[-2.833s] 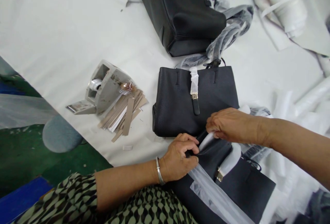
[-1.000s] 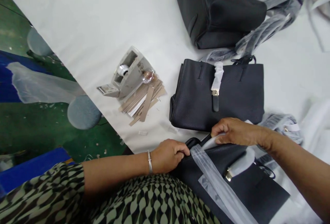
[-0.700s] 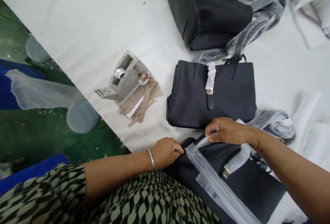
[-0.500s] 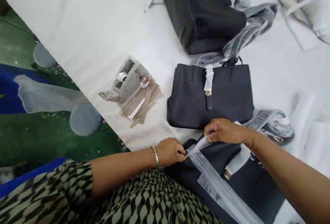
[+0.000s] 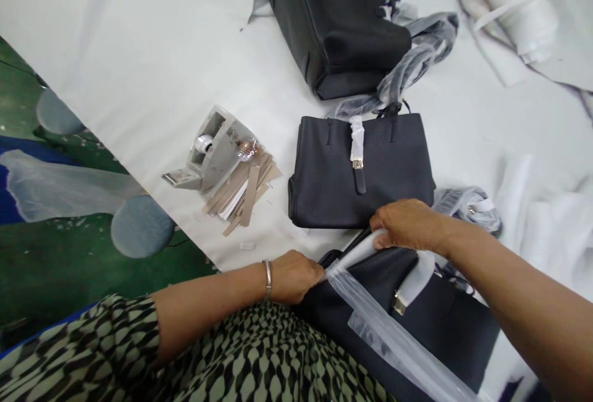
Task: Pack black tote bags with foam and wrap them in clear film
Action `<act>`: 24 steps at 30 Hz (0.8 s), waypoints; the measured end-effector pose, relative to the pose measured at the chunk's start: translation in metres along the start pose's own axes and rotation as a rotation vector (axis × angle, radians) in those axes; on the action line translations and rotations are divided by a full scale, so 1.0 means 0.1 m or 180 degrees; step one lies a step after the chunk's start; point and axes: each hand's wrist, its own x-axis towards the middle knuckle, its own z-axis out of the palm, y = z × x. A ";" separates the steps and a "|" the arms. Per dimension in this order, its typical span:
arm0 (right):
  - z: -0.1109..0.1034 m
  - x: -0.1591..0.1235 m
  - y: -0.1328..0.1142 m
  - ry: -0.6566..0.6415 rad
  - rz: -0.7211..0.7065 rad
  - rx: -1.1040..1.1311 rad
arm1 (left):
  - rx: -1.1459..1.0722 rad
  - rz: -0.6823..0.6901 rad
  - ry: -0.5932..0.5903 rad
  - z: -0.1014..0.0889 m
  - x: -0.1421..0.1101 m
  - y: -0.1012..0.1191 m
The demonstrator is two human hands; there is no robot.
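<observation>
So a big white table (image 5: 171,31) is filling most of the view, and I'm putting the left hand (image 5: 294,276) at the centre of my clock. The near bag (image 5: 445,322), black, is lying between 3 and 4 o'clock from it, close against its fingertips, with the long axis running roughly 10 to 4. The right hand (image 5: 407,224) is sitting at about 2, over the bag's upper edge, so it's the nearer one to the gold buckle (image 5: 399,305).

The middle bag (image 5: 333,180) is lying at 1, just beside the near bag, and the far bag (image 5: 333,25) is resting just past 12. No bag is showing its inside, so I can't tell what any of them is holding. A clear plastic strip (image 5: 393,334) is crossing the near bag between 4 and 5.

Out at 11, a grey dispenser (image 5: 227,149) is holding a white roll (image 5: 202,143) in its slot, with loose cardboard strips (image 5: 250,195) lying up against it.

As for the hands: both are pinching a white strip (image 5: 359,252) that's running toward 2 along the bag's edge, left fingers at the low end, right thumb and fingers at the upper. Whether the left is also catching some bag edge, I can't tell.
</observation>
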 end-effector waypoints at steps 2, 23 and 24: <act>-0.04 -0.03 0.12 -0.0049 -0.0076 0.0316 | 0.0037 0.0044 -0.0071 -0.02 -0.01 -0.03; 0.27 0.27 -0.06 0.0526 0.0288 0.0758 | -0.0281 -0.0022 -0.0741 -0.02 -0.11 -0.01; 0.30 0.28 -0.06 0.0586 0.0383 0.0877 | -0.0312 -0.0054 -0.0830 -0.04 -0.10 -0.01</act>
